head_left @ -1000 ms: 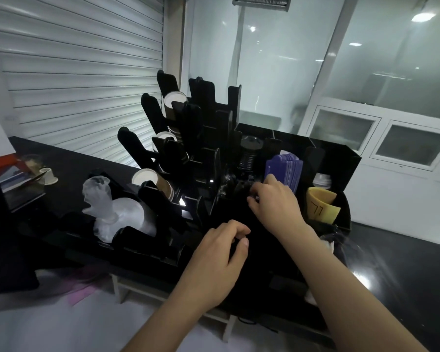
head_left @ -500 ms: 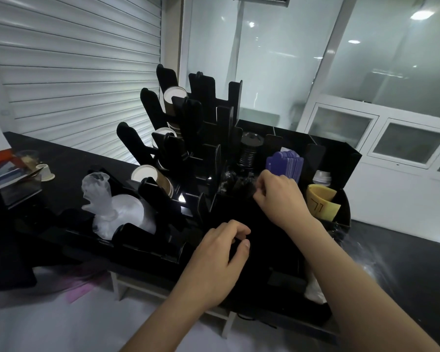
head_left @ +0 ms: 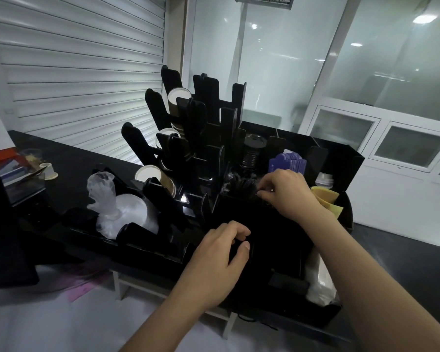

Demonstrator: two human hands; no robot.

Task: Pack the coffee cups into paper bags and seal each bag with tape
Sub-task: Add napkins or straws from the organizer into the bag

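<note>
Right hand point(head_left: 287, 193) pinches w/ curled fingers at black sticks point(head_left: 241, 185) in the rack point(head_left: 264, 224), left hand point(head_left: 220, 257) half-curled on rack front, cups point(head_left: 154, 175) & purple cards point(head_left: 288, 161) nearby.

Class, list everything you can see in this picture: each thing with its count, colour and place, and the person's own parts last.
organiser rack: one, black, on the counter
paper cup stacks: three, brown with white insides, in the rack's left slots
plastic-wrapped lids: one bundle, clear, rack's front left
purple cards: one stack, behind the right hand
yellow sleeves: right of the right hand
small cup: one, white, far left
left hand: curled at the rack's front
right hand: pinching among dark items
</note>
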